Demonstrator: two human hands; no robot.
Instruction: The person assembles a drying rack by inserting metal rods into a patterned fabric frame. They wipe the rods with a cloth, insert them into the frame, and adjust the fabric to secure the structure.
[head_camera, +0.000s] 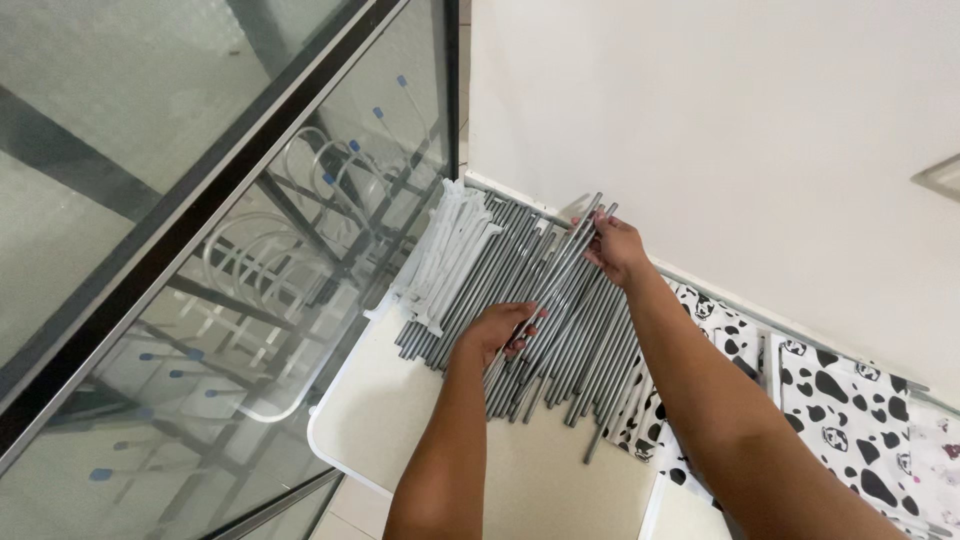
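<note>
A pile of several grey metal rods lies on a white table, running diagonally toward the wall. My left hand grips the near end of a few grey rods lifted slightly above the pile. My right hand holds the far end of those same rods near the wall. A bundle of white plastic connector pieces rests along the left side of the rod pile.
A glass panel with a dark frame stands to the left, with white wire racks behind it. Black-and-white cow-print fabric lies to the right. A white wall rises right behind the table.
</note>
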